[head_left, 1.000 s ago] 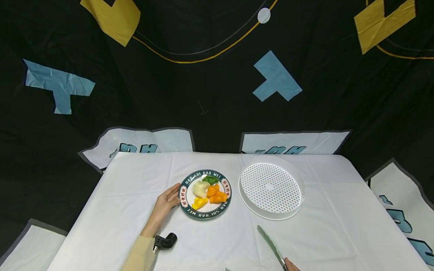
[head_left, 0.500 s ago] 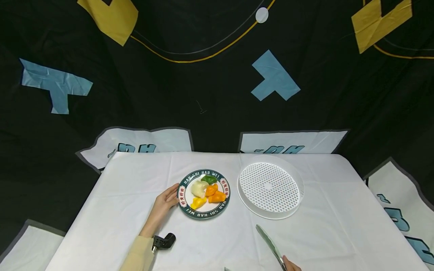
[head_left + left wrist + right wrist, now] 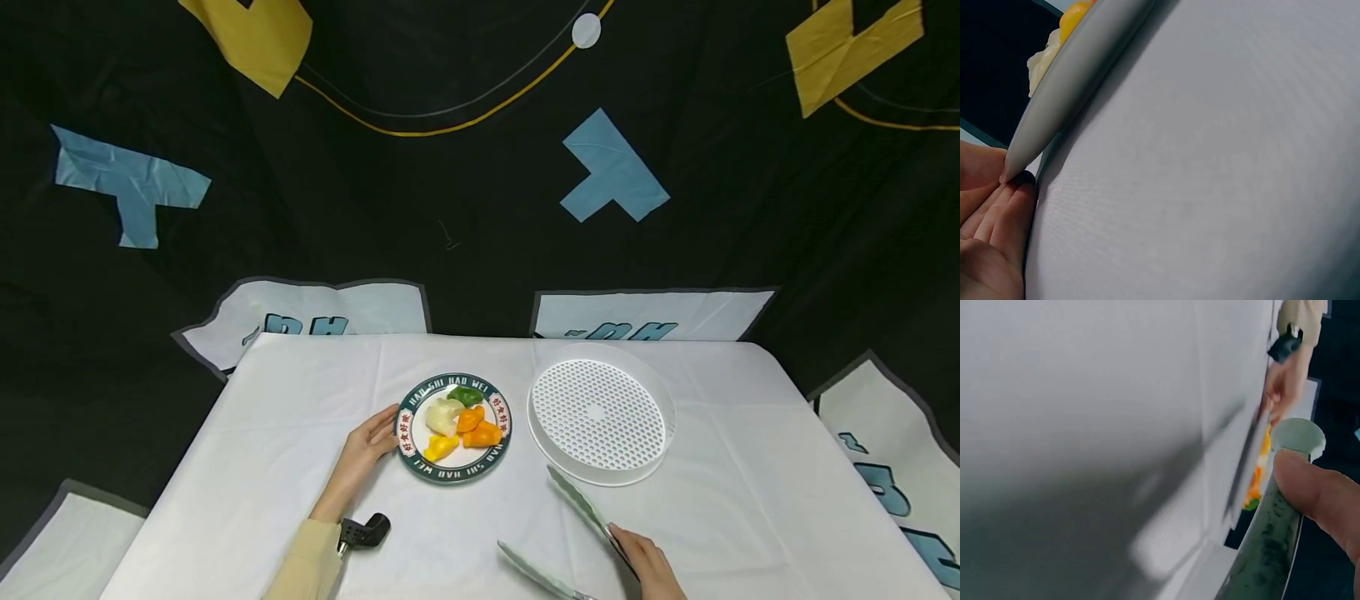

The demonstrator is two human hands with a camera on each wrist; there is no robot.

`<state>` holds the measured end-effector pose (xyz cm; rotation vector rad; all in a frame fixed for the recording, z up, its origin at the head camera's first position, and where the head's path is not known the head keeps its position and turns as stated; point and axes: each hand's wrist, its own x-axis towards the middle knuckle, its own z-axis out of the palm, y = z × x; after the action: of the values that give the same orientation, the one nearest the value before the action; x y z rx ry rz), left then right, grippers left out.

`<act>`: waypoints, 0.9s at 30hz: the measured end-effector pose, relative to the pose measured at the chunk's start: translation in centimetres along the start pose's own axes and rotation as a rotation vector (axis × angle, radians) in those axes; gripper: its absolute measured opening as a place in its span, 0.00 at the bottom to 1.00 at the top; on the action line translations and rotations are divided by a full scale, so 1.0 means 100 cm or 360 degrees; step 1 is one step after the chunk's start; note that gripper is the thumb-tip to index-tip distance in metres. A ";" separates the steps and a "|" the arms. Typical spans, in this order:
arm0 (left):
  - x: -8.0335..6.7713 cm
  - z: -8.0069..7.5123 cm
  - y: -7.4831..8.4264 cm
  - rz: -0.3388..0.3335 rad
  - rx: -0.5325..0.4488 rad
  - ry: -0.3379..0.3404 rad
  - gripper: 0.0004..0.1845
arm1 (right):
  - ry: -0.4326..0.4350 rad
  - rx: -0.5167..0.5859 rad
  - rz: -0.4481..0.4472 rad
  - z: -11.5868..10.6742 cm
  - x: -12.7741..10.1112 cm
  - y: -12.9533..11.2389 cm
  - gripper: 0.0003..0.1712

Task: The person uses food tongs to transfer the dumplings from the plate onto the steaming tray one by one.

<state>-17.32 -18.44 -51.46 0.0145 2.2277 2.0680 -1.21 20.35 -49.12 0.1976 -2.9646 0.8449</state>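
My left hand [image 3: 363,458] pinches the left rim of a round plate [image 3: 459,476] with a green lettered border; in the left wrist view, fingers lie under the rim. On the plate sit a green pepper [image 3: 466,396], a pale lumpy piece [image 3: 444,416], a yellow pepper [image 3: 441,447] and orange peppers [image 3: 482,434]. At the lower right my right hand [image 3: 649,564] holds tongs [image 3: 579,500] with pale green tips, their arms spread apart above the tablecloth. The right wrist view shows a thumb [image 3: 1300,481] pressed on one tong arm. Nothing is between the tips.
Right of the plate stands a white round basket [image 3: 597,417] with a perforated base. Both rest on a white-covered table [image 3: 285,400]. A black device [image 3: 366,532] is strapped to the left wrist. Dark cloth [image 3: 450,250] hangs behind the table.
My right hand has come forward and up into view with the tongs, whose second arm now shows more fully. The left hand and the plate stay in place.
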 end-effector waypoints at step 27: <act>0.001 -0.002 -0.002 -0.0012 0.0072 0.0027 0.29 | 0.0236 -0.0176 -0.0687 -0.011 0.116 -0.022 0.36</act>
<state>-17.39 -18.69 -51.65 -0.0079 2.2804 2.0217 -12.41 17.80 -46.09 0.7035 -2.6669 0.6072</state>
